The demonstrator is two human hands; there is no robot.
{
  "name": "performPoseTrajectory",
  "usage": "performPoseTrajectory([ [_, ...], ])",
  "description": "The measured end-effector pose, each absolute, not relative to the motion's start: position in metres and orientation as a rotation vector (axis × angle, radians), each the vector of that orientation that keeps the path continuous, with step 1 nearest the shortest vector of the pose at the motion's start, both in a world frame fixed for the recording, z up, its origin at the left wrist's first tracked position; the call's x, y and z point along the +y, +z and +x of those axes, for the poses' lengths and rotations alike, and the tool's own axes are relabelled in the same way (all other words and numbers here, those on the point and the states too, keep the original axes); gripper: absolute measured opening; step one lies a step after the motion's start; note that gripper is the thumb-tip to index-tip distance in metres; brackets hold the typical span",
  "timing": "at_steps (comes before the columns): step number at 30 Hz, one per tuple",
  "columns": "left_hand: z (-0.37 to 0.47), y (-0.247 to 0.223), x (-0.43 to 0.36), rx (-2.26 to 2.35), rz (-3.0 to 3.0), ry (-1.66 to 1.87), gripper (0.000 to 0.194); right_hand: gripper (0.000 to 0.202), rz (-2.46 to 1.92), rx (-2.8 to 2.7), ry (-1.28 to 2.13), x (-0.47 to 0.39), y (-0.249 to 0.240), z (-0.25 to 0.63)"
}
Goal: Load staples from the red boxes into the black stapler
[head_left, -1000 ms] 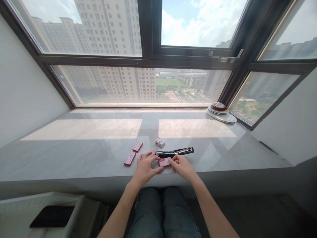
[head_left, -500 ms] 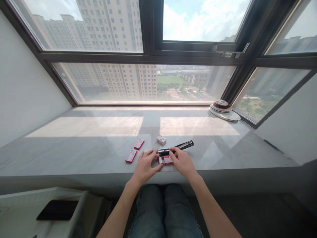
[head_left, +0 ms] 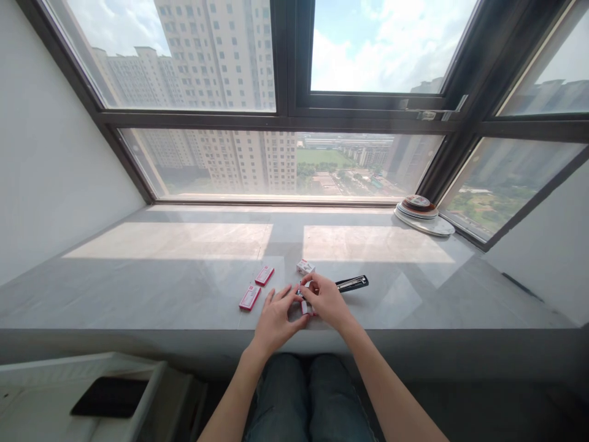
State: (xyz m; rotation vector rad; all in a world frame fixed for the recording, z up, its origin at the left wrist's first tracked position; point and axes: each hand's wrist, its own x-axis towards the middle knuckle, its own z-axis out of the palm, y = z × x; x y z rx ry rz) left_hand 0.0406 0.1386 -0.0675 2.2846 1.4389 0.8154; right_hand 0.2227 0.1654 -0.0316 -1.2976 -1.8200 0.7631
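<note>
A black stapler (head_left: 353, 282) lies opened out on the grey marble sill, its silver rail showing at the right end. My left hand (head_left: 277, 316) curves around the stapler's left end, index finger against it and thumb lower down beside a small red-and-white box (head_left: 305, 307). Over that same end is my right hand (head_left: 325, 301), thumb and fingertips pinched together and covering most of the stapler's middle. Whatever lies between those fingertips is too small to make out. Another white box (head_left: 305, 266) stands just behind my right fingers.
Two flat red-and-white boxes (head_left: 250, 298) lie left of my left hand. Stacked round plates or lids (head_left: 421, 215) stand in the right window corner. Below the sill on the left, a dark flat object (head_left: 110, 397) rests on a white surface (head_left: 37, 393). Window frames (head_left: 285, 123) rise behind.
My right hand has moved left along the stapler to its left end, its fingertips now pinched there. The left hand stays around that end. The whole view has shifted slightly.
</note>
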Motion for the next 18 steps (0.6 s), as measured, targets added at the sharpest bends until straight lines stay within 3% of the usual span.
performPoseTrajectory([
  [6, 0.042, -0.068, 0.139, 1.445, 2.261, 0.818, 0.029, 0.007, -1.376, -2.150, 0.694, 0.149, -0.017, 0.239],
  [12, 0.033, -0.060, 0.134, 1.392, 2.194, 0.911, 0.033, 0.019, -1.443, -1.967, 0.712, 0.135, -0.035, 0.273],
  [15, 0.034, -0.056, 0.126, 1.521, 2.113, 1.031, 0.022, 0.027, -1.646, -1.813, 0.611, 0.130, -0.054, 0.295],
  [18, 0.045, -0.056, 0.121, 1.694, 2.087, 0.980, 0.037, 0.031, -1.705, -1.827, 0.601, 0.129, -0.067, 0.300],
])
